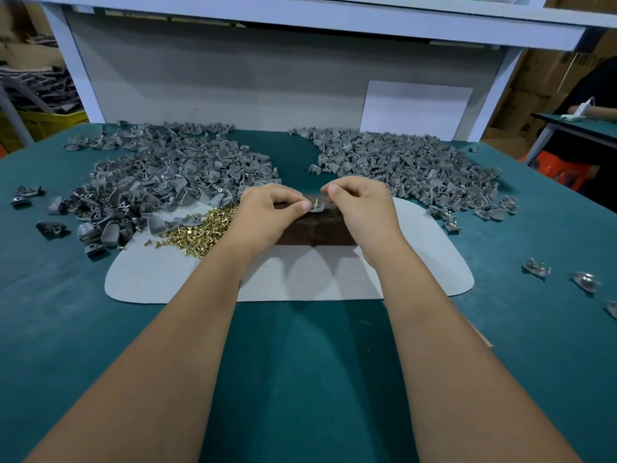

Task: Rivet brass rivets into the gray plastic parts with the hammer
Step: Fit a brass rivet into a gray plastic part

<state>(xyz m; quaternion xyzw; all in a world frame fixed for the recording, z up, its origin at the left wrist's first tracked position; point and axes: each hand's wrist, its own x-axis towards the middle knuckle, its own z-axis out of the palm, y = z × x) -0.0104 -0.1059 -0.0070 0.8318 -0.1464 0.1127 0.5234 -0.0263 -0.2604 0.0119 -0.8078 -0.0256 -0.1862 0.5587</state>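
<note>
While your left hand [270, 208] and right hand [359, 203] pinch the part [317, 208] on the block [317, 228], its rivet [316, 202] stands unhammered. Next needs a hammer, unseen. Left of the block lie rivets [200, 228]; beyond, gray piles [400, 162].

the rivets [203, 225] are shiny yellow brass. the gray parts [167, 168] look like dull plastic, some with a soft shine. the block [317, 230] is dark brown and matt, like wood. the table top [300, 362] is smooth teal cloth. the pale mat [160, 272] looks soft and matt.
</note>
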